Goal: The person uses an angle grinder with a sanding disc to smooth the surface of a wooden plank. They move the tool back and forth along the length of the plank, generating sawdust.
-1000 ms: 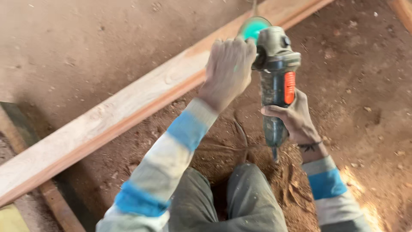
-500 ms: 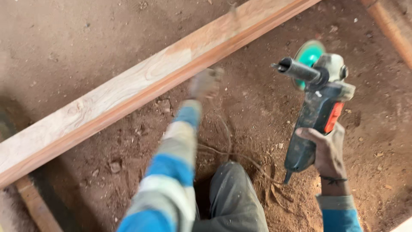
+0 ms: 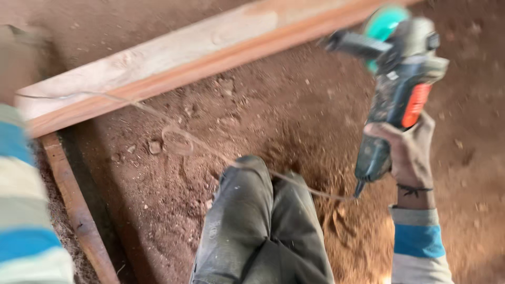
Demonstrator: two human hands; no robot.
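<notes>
My right hand (image 3: 409, 153) grips the body of a grey angle grinder (image 3: 402, 87) with an orange switch and a green guard, held upright at the right, its side handle pointing left. The grinder's thin power cord (image 3: 210, 150) runs from its base across my knees up to the far left. There my left hand (image 3: 23, 68), blurred at the frame edge, appears closed on the cord's raised end. My striped blue and white sleeve (image 3: 26, 210) fills the left edge.
A long pale wooden plank (image 3: 173, 58) lies diagonally across the top on the reddish dirt floor (image 3: 252, 121). A narrow rusty strip (image 3: 76, 210) runs down from its left end. My bent knees in grey trousers (image 3: 263, 226) are at bottom centre.
My left hand left the grinder, reached down to the ground and has swung out to the left with the cord lifted. The grinder has moved right in my right hand alone.
</notes>
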